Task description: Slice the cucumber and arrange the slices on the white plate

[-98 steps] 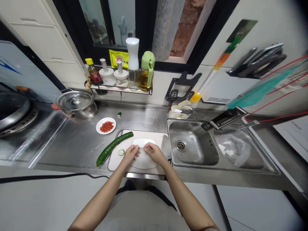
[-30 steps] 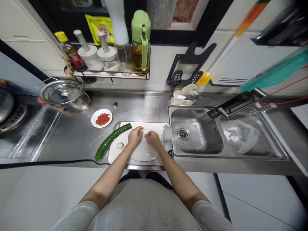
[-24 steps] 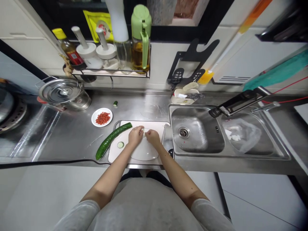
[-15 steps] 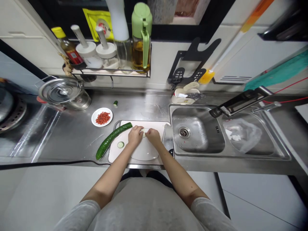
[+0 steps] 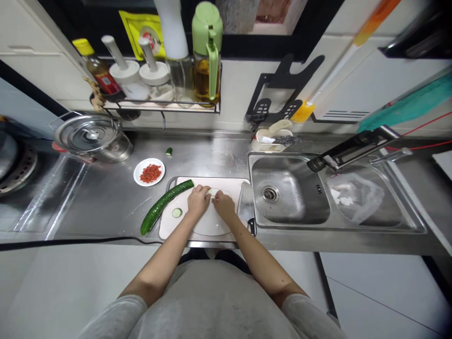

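Observation:
My left hand (image 5: 198,201) and my right hand (image 5: 224,206) are close together over a white plate (image 5: 212,227) on the pale cutting board (image 5: 169,230). Their fingers are closed on a small pale cucumber slice (image 5: 212,191), largely hidden by the fingertips. Left of my hands, a whole green cucumber (image 5: 160,207) lies slantwise, partly on the board. A loose round cucumber piece (image 5: 177,213) rests between it and my left forearm. The broad blade of a kitchen knife (image 5: 246,200) lies at the board's right edge, handle towards me.
A small white dish (image 5: 137,175) of chopped red bits and a cucumber end (image 5: 169,151) sit behind the board. A lidded steel pot (image 5: 116,147) stands at left. To the right is a double sink (image 5: 293,188). Bottles and jars line a wall rack (image 5: 183,109).
My right hand has shifted slightly left and down, its fingertips turned closer to my left hand. Other things have stayed in place, with a small camera shift.

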The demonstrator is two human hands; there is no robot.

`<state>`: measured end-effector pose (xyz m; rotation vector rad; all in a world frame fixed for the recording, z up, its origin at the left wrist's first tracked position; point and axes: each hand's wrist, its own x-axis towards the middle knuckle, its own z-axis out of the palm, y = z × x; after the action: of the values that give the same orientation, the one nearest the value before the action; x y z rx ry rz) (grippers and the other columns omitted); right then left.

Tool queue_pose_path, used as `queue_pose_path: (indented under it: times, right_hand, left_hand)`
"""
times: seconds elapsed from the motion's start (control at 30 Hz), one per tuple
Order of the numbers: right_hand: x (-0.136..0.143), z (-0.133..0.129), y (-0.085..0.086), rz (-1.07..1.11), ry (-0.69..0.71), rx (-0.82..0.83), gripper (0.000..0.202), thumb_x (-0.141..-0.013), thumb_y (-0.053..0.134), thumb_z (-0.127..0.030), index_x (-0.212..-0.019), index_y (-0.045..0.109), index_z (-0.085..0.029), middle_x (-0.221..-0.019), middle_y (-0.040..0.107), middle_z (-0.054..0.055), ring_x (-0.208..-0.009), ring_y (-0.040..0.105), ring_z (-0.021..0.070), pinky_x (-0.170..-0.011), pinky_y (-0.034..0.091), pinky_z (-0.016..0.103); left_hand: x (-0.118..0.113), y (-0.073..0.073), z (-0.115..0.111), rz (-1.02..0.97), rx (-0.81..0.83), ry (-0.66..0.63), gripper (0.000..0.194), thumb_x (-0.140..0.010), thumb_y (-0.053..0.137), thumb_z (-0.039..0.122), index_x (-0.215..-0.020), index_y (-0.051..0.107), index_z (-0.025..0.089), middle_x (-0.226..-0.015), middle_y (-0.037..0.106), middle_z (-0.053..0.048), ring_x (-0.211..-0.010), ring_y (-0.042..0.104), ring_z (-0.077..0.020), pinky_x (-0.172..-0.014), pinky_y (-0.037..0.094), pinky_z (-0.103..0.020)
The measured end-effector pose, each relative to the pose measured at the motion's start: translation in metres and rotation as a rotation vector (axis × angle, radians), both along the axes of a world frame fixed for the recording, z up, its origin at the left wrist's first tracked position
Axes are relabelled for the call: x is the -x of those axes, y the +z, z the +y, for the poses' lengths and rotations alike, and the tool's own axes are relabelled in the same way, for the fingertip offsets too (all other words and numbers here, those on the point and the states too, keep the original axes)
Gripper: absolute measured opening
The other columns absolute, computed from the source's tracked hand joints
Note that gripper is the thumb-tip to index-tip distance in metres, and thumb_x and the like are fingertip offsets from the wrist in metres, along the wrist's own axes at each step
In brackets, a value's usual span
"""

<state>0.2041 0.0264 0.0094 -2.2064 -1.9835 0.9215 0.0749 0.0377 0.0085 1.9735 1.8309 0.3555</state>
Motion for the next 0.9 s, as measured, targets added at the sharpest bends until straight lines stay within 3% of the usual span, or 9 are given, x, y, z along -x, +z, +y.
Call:
queue_pose_path:
  times: [0.9]
  right_hand:
    - [-0.0068,0.0024,0.0074,0.041,0.027,0.053,0.016,-0.089,0.049,-0.025,-0.103,0.053,-0.020,-0.092,0.065,0.005,-0.085,0.058,0.0186,-0.065,0.032,0.026]
  left_hand:
    - [-0.0044,-0.0042,-0.0054,0.101,-0.021,-0.028,0.026,-0.090,0.053,0.035,-0.113,0.060,0.028,-0.105,0.061,-0.006,-0.098,0.055,-0.0227,-0.083,0.040,-0.033]
